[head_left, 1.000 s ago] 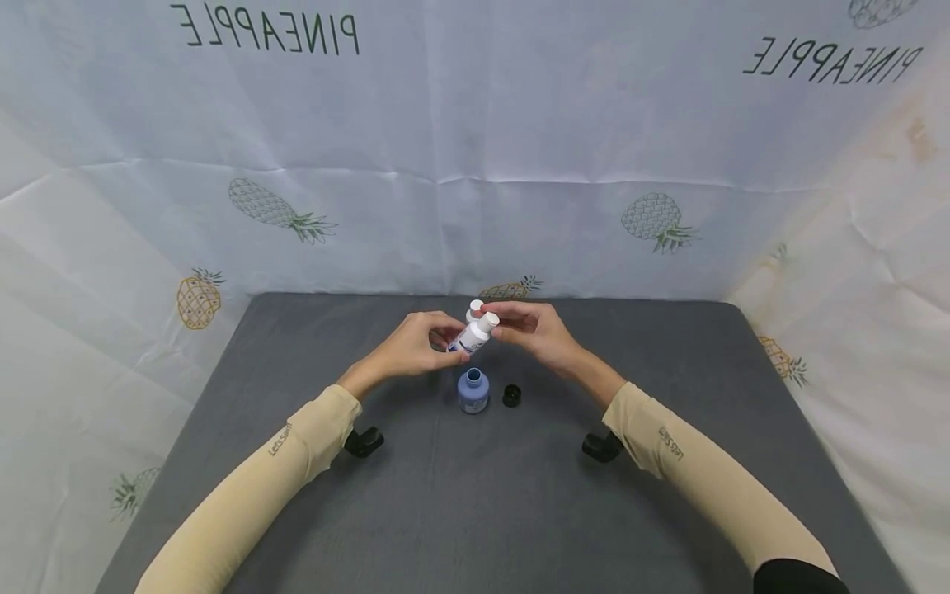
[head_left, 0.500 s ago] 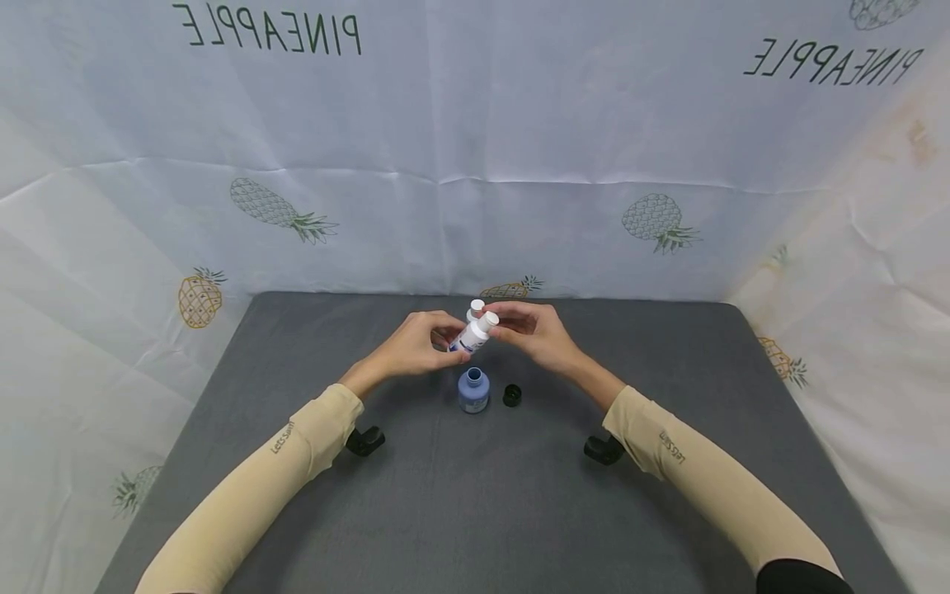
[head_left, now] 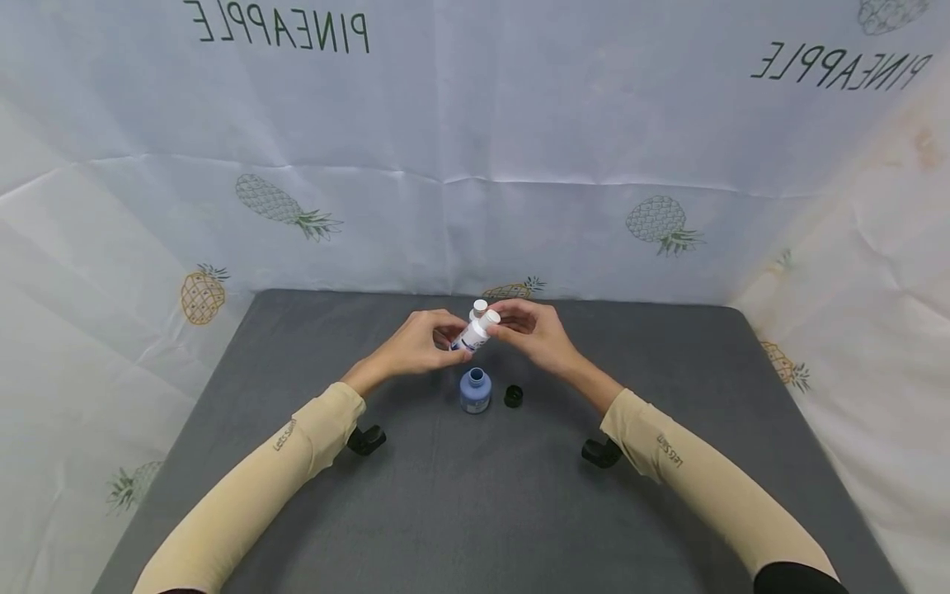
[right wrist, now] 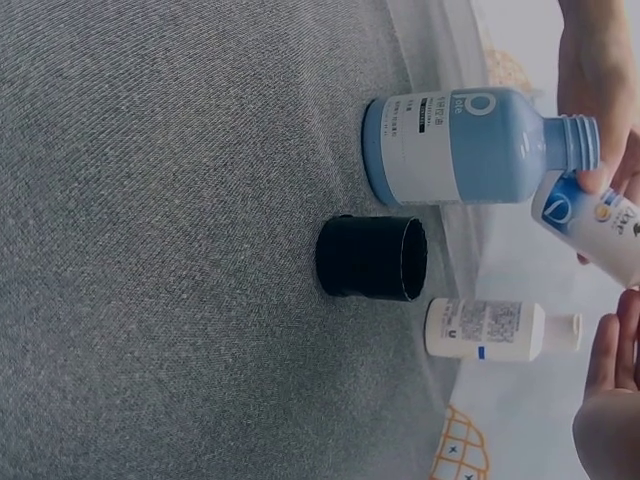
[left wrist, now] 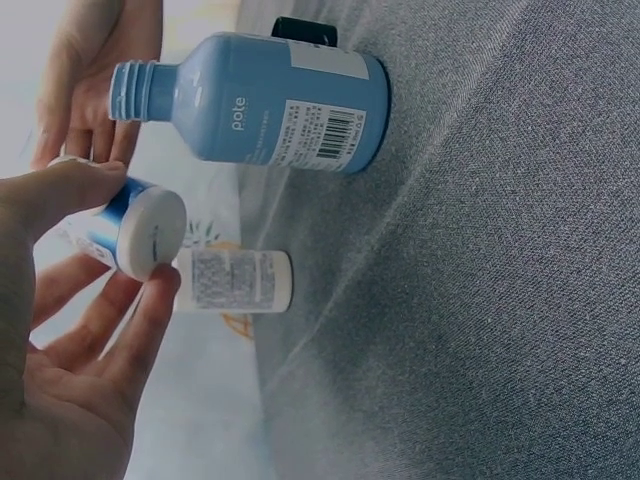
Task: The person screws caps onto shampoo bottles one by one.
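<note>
My left hand (head_left: 419,342) grips a small white-and-blue bottle (head_left: 471,337) above the table, tilted with its white cap (head_left: 491,318) up to the right. The thumb and fingertips of my right hand (head_left: 540,337) are at that cap, one on each side of it. In the left wrist view the held bottle's round white base (left wrist: 154,232) faces the camera, between thumb and fingers. Nearer to me stands an uncapped blue bottle (head_left: 475,393) with a bare threaded neck. A second white bottle (right wrist: 485,329), capped, stands upright behind the held one.
A black cap (head_left: 514,396) sits on the grey table (head_left: 475,511) just right of the blue bottle. Black wrist-camera mounts (head_left: 367,440) hang under both forearms. A pale cloth printed with pineapples (head_left: 475,239) hangs behind the table.
Both hands keep nearly the same place around the white-and-blue bottle, with the right fingers shifting slightly at its cap. The head view has shifted a little.
</note>
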`<state>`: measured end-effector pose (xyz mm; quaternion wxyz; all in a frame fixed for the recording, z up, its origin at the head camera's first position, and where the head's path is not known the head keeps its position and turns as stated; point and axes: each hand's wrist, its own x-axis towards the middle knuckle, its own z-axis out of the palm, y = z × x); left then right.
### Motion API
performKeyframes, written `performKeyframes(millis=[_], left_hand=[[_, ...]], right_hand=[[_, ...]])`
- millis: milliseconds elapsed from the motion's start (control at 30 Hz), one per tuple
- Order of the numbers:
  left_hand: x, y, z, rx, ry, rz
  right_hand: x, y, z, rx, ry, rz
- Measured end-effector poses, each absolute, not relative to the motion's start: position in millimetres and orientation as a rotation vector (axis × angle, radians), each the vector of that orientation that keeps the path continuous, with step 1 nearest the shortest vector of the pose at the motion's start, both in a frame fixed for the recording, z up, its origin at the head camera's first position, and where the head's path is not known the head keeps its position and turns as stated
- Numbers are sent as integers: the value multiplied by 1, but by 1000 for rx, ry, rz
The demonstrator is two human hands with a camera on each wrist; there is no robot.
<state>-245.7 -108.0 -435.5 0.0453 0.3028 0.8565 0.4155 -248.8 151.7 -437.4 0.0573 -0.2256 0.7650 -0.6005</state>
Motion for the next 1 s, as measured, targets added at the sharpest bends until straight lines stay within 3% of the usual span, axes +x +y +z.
performKeyframes(millis=[1000], left_hand=[[-249, -109, -439, 918, 2643, 1273]], right_hand=[[-248, 142, -435, -574, 2411, -1806]])
